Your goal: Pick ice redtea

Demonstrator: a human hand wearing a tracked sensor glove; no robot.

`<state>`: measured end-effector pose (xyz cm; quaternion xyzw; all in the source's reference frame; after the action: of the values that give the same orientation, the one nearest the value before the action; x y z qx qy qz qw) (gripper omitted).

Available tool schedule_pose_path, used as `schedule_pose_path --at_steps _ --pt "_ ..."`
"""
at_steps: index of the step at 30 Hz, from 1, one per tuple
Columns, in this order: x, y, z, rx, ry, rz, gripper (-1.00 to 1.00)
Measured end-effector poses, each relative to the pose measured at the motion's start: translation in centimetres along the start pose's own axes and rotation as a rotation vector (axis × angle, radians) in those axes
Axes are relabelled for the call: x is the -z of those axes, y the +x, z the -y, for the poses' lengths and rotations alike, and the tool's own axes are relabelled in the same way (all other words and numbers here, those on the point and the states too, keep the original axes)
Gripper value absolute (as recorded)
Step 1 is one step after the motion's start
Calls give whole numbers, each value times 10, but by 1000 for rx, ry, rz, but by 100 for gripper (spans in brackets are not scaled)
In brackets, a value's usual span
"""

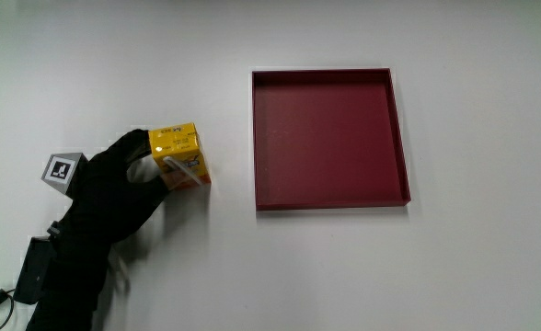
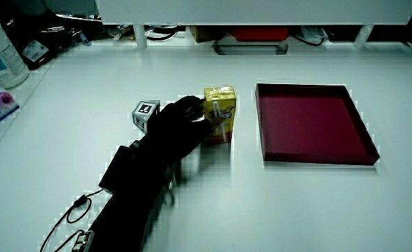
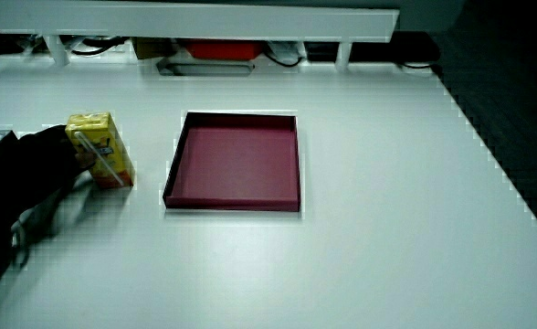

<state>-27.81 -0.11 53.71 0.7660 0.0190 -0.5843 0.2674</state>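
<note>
1. The hands (image 1: 123,179), a single black glove here, curl their fingers (image 1: 146,161) around the side of the ice redtea carton (image 1: 180,156), pinching it from the side nearest the person. The grip shows in both side views as well (image 2: 181,119) (image 3: 40,160).
2. The carton stands upright on the white counter (image 1: 298,267); whether it is lifted clear of the surface I cannot tell.
3. A small patterned cube (image 1: 61,171), white with a black square mark, sits on the back of the glove, and the black-sleeved forearm (image 1: 73,276) runs from it toward the person.
4. The ice redtea carton is a small yellow box of printed card with sharp corners, and a thin pale straw lies slantwise across one face, seen in a side view (image 3: 101,151) and also in the other (image 2: 220,113).
5. The glove looks matte and soft, with no sheen.
6. A shallow square tray (image 1: 330,204), dark red with low upright walls and a flat smooth floor, lies on the counter beside the carton, apart from it. Nothing lies in it.
7. The carton sits between the hands and the tray, touching the fingers and near the tray's wall.
8. The counter is plain, smooth and pale.
9. A thin black cable (image 2: 69,213) trails on the counter beside the forearm.
</note>
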Motion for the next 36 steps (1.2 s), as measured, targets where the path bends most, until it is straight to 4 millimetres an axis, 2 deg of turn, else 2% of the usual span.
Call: schedule_pose_path --at_steps 5,25,36 --pt "1 0 -1 4 9 -6 0" --pt "-9 -6 3 103 142 104 100" --pt "-8 -9 8 144 203 101 100"
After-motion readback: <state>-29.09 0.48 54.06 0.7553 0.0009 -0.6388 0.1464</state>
